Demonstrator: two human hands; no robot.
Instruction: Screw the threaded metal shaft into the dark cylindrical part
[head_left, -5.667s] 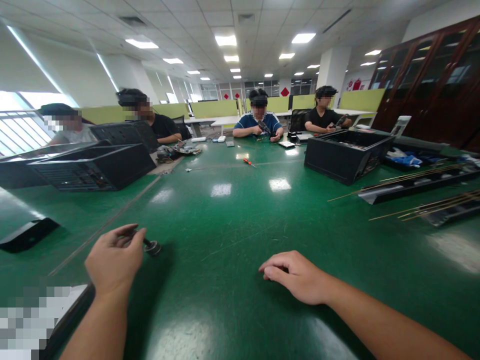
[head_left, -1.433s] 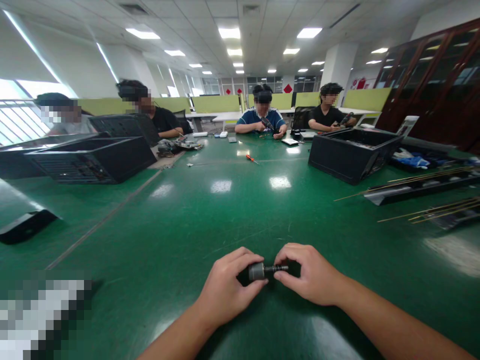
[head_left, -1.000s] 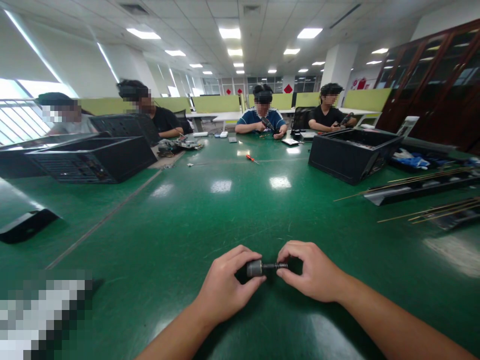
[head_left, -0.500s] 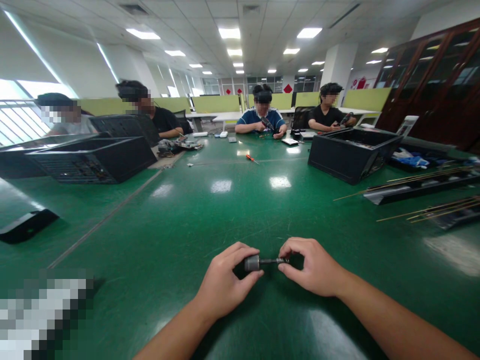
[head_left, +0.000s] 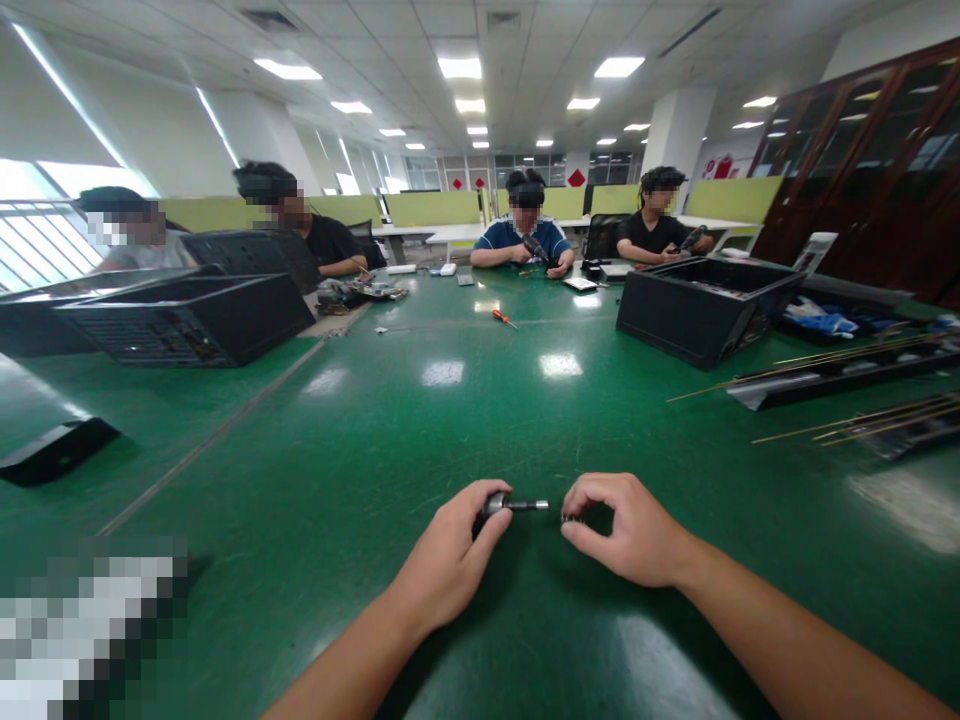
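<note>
My left hand (head_left: 450, 550) is closed on a dark cylindrical tool part (head_left: 496, 503). Its thin shaft (head_left: 529, 505) points right and ends in a bright metal tip. Between the thumb and fingertips of my right hand (head_left: 630, 530) is a small ribbed metal piece (head_left: 572, 518), a bit like a coil spring. A short gap separates that piece from the tip of the shaft. Both hands are low over the green tabletop (head_left: 375, 420); part of each held thing is hidden by fingers.
An orange screwdriver (head_left: 502, 318) lies farther up the table. Black computer cases (head_left: 667, 310) stand at right and left (head_left: 195, 320). Thin brass-coloured rods (head_left: 825, 365) lie at the right. A black bent panel (head_left: 60, 450) is at the left. Several people sit around the far side.
The shaft's end, which was at the ribbed piece in my right fingers, is now apart from it. My left hand has shifted slightly upward, closing further round the cylinder.
</note>
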